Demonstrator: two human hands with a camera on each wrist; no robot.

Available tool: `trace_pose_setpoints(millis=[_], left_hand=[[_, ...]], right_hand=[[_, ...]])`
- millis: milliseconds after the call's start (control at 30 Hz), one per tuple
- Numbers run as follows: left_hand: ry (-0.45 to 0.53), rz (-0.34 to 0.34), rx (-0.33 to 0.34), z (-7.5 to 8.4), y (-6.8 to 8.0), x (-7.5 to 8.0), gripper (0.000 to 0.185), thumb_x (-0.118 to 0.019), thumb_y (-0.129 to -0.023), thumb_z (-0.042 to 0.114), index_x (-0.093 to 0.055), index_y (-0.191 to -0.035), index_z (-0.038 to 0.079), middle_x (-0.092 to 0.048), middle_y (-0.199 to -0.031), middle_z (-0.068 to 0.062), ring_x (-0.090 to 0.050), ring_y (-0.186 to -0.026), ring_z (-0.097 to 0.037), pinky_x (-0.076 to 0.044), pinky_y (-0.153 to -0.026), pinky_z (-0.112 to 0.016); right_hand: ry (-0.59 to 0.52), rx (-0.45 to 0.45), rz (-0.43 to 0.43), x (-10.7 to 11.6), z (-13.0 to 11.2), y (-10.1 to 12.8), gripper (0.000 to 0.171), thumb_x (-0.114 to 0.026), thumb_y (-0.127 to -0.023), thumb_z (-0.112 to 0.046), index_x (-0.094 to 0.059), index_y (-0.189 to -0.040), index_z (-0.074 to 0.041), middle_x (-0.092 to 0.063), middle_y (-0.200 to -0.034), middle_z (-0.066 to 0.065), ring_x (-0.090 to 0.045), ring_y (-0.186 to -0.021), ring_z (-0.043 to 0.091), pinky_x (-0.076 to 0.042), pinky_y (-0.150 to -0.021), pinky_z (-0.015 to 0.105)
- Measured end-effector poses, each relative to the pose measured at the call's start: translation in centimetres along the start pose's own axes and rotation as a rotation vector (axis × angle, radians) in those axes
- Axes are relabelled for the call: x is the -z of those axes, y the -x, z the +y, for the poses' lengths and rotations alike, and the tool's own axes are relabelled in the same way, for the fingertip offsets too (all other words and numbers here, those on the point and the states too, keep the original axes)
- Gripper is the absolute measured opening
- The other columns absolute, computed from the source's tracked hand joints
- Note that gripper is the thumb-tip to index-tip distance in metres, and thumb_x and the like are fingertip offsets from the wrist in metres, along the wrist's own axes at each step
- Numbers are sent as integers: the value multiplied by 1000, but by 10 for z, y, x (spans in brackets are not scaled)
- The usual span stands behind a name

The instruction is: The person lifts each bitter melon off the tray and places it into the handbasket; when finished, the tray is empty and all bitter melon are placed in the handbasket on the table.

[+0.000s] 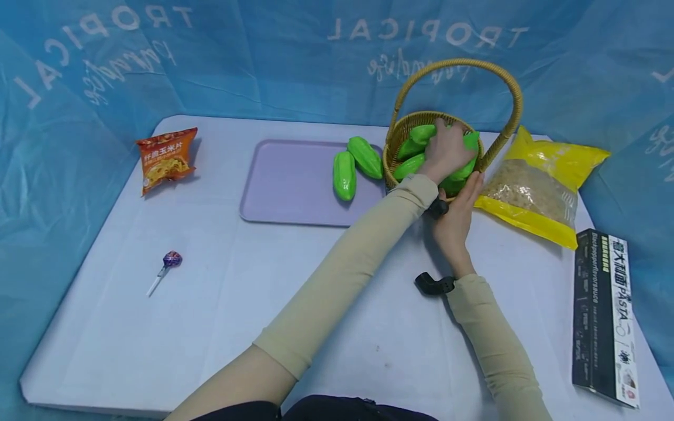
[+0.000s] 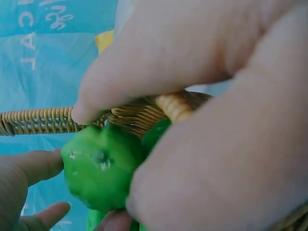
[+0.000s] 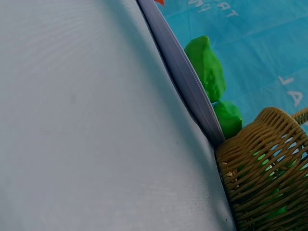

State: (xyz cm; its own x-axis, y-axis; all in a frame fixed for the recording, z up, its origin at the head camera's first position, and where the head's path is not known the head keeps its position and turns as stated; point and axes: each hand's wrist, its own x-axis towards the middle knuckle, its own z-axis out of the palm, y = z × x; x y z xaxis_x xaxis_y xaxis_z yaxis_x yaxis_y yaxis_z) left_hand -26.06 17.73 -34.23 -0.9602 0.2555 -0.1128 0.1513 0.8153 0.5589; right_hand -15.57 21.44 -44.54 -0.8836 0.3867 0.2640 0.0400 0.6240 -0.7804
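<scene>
Your hands at the woven wicker basket (image 1: 396,133)
Your left hand (image 1: 447,149) reaches inside, fingers (image 2: 144,62) curled around a smooth, glossy green fruit (image 2: 98,166) lying among others; your right hand (image 1: 457,213) rests flat-fingered against the basket's ribbed outer wall, holding nothing; two matching oblong fruits (image 1: 354,165) lie left of your fingers on the lilac tray (image 1: 286,181)

basket (image 1: 396,135) right of tray (image 1: 295,181)

white table (image 1: 221,327) holds tray (image 1: 284,187), basket (image 1: 394,140), snacks.
</scene>
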Motion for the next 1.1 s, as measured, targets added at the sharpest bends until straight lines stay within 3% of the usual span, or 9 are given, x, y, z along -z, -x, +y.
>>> trace_pose_setpoints(millis=[167, 300, 367, 433, 567, 700, 833, 1000, 1100], left_hand=[[-10, 0, 74, -1, -1, -1, 59, -63, -90, 47, -44, -142, 26, -22, -154, -7, -61, -61, -10, -48, -48, -19], [26, -2, 83, -5, -2, -1, 57, -62, -91, 47, -46, -141, 23, -35, -149, -7, -65, -79, -11, -51, -58, -21], [51, -6, 58, -8, -2, -1, 53, -60, -93, 43, -49, -139, 19, -53, -134, -4, -63, -79, -10, -49, -59, -20], [79, -13, 30, -10, -3, -1, 49, -58, -96, 39, -49, -138, 15, -65, -106, 0, -58, -70, -8, -44, -55, -19], [119, -45, 23, -12, -5, -1, 54, -55, -98, 35, -41, -144, 12, -56, -67, 3, -43, -44, -7, -35, -42, -19], [129, -80, 51, -14, -5, 4, 62, -52, -99, 34, -28, -152, 11, -49, -56, 5, -50, -40, -7, -40, -40, -19], [59, -89, 69, -17, -4, 9, 58, -46, -101, 28, -25, -154, 16, -42, -52, 4, -41, -37, -8, -34, -38, -20], [-113, -36, 72, -18, -2, 14, 34, -45, -101, 29, -52, -134, 25, -41, -60, 5, -34, -46, -9, -25, -44, -23], [-160, -4, 60, -19, 0, 18, 15, -47, -100, 29, -60, -108, 26, -38, -60, 5, -35, -48, -9, -25, -44, -24]], right_hand=[[-1, 0, 4, -1, -1, 0, 71, -44, -103, -22, -1, -156, -5, 2, -164, 15, -42, -132, 45, -44, -85, 59], [-6, 4, 0, -1, 0, 1, 72, -44, -102, -23, 0, -156, -4, 3, -164, 16, -45, -129, 47, -44, -84, 59], [-10, 7, 0, -1, 0, 1, 72, -43, -102, -22, 1, -156, -4, 3, -164, 16, -45, -129, 46, -43, -83, 59], [-9, 9, 1, -1, 1, 0, 71, -43, -102, -21, 1, -156, -3, 3, -164, 16, -43, -131, 45, -44, -85, 58], [-11, 7, 2, -1, 1, -1, 71, -42, -102, -20, 1, -156, -2, 3, -163, 16, -42, -132, 45, -43, -92, 58], [-3, -4, -2, -2, 1, -2, 71, -42, -103, -22, 2, -155, -2, 3, -164, 16, -42, -132, 44, -42, -94, 58], [7, -13, 1, -1, -1, -3, 72, -42, -104, -25, 2, -156, -4, 4, -164, 15, -35, -139, 40, -40, -96, 57], [10, -20, 5, -1, -1, -2, 73, -44, -103, -25, 1, -156, -4, 3, -164, 16, -34, -140, 39, -40, -100, 57], [7, -20, 2, -2, 0, -1, 74, -44, -102, -26, 1, -156, -4, 3, -163, 16, -34, -140, 39, -39, -101, 57]])
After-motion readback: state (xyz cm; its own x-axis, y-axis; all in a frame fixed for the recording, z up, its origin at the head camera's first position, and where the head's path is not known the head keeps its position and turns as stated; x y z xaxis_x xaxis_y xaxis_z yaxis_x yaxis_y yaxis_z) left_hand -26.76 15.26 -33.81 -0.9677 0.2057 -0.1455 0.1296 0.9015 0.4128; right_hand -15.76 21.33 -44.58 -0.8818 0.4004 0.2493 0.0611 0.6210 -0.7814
